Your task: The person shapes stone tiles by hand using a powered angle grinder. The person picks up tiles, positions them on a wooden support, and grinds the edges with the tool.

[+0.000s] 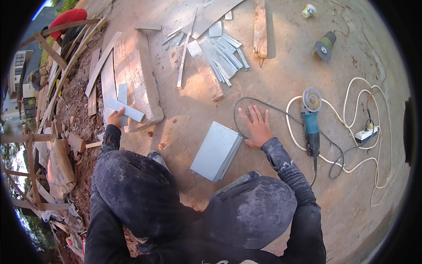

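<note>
My left hand [115, 118] grips a pale grey-blue strip [127, 109], held across a second strip [122, 90] on a long concrete block [147, 79] with wooden boards. My right hand [255, 125] is spread with fingers apart and empty, over the dusty ground beside a black cable, just right of a short stack of pale rectangular tiles [214, 152]. A blue angle grinder [311, 136] with a disc lies to the right of it.
Cut strips [228, 57], a timber [260, 26] and a green grinder [324, 47] lie farther out. A white power strip [365, 134] sits among looped cables on the right. A person in red [68, 22] bends behind wooden framing and rubble at the left.
</note>
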Available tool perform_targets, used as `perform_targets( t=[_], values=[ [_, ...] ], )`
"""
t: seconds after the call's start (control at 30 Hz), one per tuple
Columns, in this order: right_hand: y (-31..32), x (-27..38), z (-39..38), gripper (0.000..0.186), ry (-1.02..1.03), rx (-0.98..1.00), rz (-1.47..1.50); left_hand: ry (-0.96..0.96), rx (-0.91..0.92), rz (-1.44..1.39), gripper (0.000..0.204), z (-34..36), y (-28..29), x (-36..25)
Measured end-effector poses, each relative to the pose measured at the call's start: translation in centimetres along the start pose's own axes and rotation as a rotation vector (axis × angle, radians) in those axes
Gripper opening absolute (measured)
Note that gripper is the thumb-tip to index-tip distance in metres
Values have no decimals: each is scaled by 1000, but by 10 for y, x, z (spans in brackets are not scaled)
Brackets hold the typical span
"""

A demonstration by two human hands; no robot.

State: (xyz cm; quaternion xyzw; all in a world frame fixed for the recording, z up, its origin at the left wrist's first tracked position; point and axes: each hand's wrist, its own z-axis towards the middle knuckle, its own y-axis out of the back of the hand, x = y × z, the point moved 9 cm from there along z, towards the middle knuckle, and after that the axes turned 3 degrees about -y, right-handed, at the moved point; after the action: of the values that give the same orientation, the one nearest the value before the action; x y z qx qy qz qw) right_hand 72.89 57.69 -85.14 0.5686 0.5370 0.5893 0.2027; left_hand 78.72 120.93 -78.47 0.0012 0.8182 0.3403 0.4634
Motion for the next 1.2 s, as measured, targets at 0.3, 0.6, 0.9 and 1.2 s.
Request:
perform_targets(
  t=[0.3,0.6,0.9,1.2],
  values=[
    [0,-33,-34,39,-86,-52,399,-37,112,-163,39,32,6,24],
    [-33,-94,-175,21,-665,178,60,-233,-392,703,61,54,30,15],
    [121,-71,-121,48,-476,134,-148,-247,-414,454,94,19,-8,6],
    [99,52,203,45,232,-106,-424,-448,-432,533,94,-19,-29,-29]
  ],
)
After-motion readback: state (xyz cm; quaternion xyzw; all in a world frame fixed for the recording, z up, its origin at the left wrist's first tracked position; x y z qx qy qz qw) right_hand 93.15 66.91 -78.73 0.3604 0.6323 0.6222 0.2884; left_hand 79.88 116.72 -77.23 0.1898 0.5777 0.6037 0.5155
